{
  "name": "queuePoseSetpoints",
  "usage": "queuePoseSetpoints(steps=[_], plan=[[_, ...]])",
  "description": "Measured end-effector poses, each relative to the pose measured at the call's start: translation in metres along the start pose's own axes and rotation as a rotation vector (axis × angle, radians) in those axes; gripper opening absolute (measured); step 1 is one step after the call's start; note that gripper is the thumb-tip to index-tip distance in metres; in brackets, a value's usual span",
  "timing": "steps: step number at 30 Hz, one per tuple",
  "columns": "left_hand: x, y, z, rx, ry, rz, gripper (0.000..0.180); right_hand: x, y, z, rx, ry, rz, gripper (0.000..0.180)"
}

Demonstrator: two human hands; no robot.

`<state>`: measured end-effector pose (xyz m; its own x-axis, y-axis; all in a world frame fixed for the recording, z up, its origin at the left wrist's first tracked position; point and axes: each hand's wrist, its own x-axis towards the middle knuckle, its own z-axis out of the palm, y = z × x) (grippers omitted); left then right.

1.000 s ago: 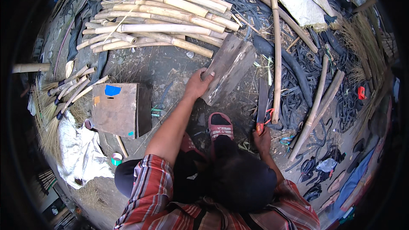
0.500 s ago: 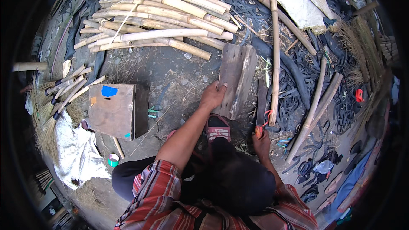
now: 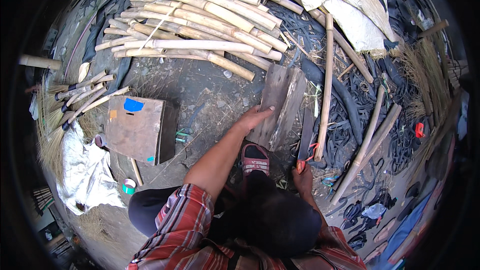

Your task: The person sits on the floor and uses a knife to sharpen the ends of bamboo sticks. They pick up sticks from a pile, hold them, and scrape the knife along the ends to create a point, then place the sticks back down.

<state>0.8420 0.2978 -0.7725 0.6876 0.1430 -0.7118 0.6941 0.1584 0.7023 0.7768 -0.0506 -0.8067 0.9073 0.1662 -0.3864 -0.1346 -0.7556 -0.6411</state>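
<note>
My left hand point(image 3: 253, 121) grips the left edge of a weathered wooden block point(image 3: 286, 100), thumb lying on its top face and the other fingers mostly hidden. The block has a lengthwise ridge or step and stands just beyond my sandaled foot point(image 3: 255, 160). My right hand point(image 3: 303, 180) is closed round the orange handle of what looks like a hand saw point(image 3: 305, 132). Its long dark blade points away from me, between the block and an upright-lying bamboo pole point(image 3: 326, 85). Any teeth are too small to make out.
Cut bamboo poles point(image 3: 200, 27) lie piled at the far side. A wooden box point(image 3: 134, 127) with a blue patch stands left, near brooms point(image 3: 60, 115), white sacking point(image 3: 82, 175) and a green tape roll point(image 3: 129, 186). Dark rubber strips point(image 3: 345, 120) and two bamboo pieces point(image 3: 367, 155) cover the right.
The view has shifted slightly, so the surroundings sit a little differently. My left hand stays on the block and my right hand still holds the saw; neither has plainly moved otherwise.
</note>
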Motion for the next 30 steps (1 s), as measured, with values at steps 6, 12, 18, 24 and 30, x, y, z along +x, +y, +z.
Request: queuePoseSetpoints(steps=[6,12,18,24,30], plan=[[0.002,0.007,0.043,-0.108,-0.064,0.005,0.095,0.001,0.001,0.003,-0.027,-0.011,0.061,0.039],[-0.02,0.049,0.053,0.223,0.167,0.33,0.07,0.001,0.001,0.001,0.009,0.011,-0.022,0.036],[-0.044,0.098,0.013,0.966,0.252,0.648,0.058,0.002,-0.005,-0.005,0.006,-0.034,0.074,0.036],[-0.032,0.081,0.011,1.033,0.147,0.327,0.071,0.005,-0.006,-0.004,-0.061,-0.018,0.064,0.037],[0.004,0.062,-0.039,0.297,0.334,0.411,0.077,0.003,0.006,0.007,-0.023,-0.069,0.051,0.042]])
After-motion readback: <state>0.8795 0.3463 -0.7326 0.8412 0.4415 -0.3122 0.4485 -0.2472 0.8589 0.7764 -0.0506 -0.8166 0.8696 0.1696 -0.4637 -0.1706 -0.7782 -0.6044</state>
